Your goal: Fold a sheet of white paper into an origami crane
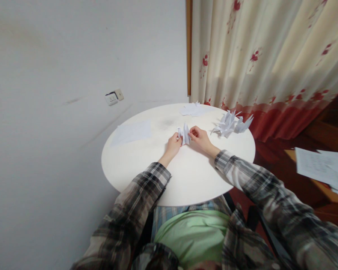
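A small folded white paper piece (184, 134) stands between my two hands near the middle of the round white table (135, 165). My left hand (174, 143) pinches its left side with closed fingers. My right hand (199, 137) pinches its right side the same way. Both forearms in plaid sleeves rest over the table's near half.
A flat white sheet (132, 132) lies at the table's left. Crumpled paper (193, 109) sits at the far edge, and a pile of folded paper figures (231, 124) at the right. A curtain (264, 60) hangs behind; a wooden desk with papers (323, 167) stands to the right.
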Motion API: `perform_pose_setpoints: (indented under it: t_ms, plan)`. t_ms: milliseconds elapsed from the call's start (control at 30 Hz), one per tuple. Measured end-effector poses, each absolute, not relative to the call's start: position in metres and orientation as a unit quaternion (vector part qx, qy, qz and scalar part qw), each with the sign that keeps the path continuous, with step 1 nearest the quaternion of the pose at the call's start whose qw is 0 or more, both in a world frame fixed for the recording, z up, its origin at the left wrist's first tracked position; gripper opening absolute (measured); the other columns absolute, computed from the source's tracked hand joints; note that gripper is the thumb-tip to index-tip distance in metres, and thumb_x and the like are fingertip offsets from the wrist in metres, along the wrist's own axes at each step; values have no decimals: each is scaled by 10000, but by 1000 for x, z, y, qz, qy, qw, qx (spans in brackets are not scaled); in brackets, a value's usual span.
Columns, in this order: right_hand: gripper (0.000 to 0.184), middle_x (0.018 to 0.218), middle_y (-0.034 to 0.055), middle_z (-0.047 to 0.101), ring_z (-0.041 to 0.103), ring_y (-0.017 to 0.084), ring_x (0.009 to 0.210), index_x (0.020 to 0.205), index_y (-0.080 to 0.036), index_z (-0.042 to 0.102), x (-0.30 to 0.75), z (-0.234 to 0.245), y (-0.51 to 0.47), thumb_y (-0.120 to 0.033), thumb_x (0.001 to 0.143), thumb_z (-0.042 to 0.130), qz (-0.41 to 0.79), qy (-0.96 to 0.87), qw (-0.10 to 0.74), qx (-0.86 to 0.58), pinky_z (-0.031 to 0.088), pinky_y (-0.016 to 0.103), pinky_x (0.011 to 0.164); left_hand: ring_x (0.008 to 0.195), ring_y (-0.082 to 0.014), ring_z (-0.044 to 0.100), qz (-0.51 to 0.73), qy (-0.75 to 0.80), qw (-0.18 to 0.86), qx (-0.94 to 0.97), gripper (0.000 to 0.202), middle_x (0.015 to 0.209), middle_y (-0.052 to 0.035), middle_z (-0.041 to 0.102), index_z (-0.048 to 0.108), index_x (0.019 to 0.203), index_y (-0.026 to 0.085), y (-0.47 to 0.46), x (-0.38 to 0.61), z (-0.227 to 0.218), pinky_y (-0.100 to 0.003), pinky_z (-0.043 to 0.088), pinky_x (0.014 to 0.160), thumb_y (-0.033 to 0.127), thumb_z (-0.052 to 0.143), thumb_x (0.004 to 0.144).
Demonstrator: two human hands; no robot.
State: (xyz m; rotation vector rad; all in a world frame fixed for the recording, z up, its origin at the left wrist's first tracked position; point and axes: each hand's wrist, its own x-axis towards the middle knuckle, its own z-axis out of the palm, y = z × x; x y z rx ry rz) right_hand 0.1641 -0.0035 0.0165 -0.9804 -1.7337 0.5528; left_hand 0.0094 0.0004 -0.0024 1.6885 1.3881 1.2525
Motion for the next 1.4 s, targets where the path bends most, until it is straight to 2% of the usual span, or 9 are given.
perform_pose_setpoints:
  t_ms: [1400]
  plan:
    - [131,655,-10,565,521,123,611,789,-192,514,165,13,0,-321,765,517,235,-723,506,-407,424,246,602,572,-98,531,475,512,326,637,69,657,22,553,482,733,186,-3,11,-1,-216,418,536,201,469,800]
